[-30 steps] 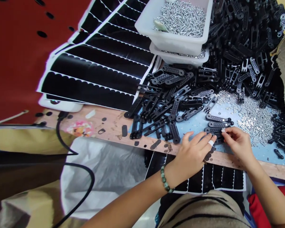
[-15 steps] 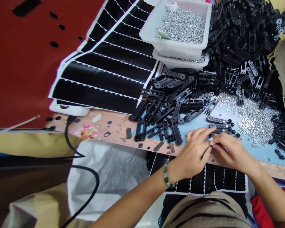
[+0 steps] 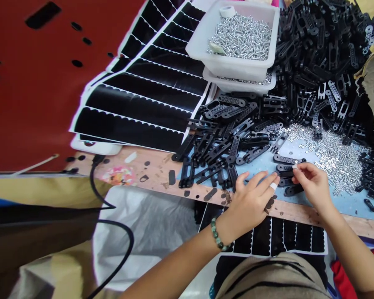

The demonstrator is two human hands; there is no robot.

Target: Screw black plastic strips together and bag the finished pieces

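A short row of black plastic link parts lies on the blue sheet near the table's front edge. My left hand rests at the left ends of this row with its fingers stretched out. A white band circles one of its fingers. My right hand is over the right ends of the row, thumb and forefinger pinched together. Something small and white shows at its fingertips; whether it is held or wrapped on a finger, I cannot tell. The fingers cover part of the row.
Silver screws and small nuts are heaped to the right. Black link parts pile up behind. A white tub of screws stands at the back, beside black scalloped sheets. A cable hangs off the left.
My hands were together at the table edge. The right hand has moved forward and right onto the row; the left has spread its fingers and drawn slightly left. The view has shifted slightly.
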